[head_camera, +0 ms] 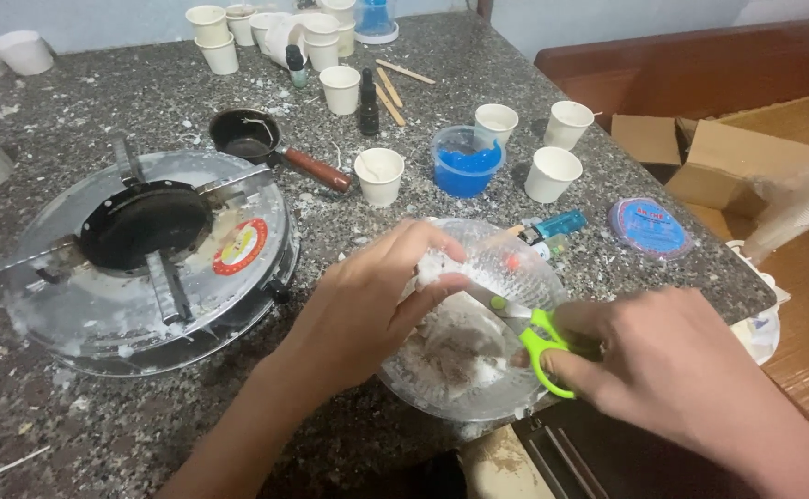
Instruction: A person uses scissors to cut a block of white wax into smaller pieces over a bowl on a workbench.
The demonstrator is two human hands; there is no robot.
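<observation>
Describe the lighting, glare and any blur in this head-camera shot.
Head view: soft, even light, faint shadows; mild glare on the round silver stove and clear glass bowl; left hand and right hand, holding green-handled scissors, look slightly soft; granite countertop stays sharp.

The left hand (367,310) reaches in from the lower left, forearm angled upward, its fingers (427,268) curled and pinched closed. The right hand (672,365) enters from the lower right corner, palm down, fingers clenched in a tight grip.
</observation>
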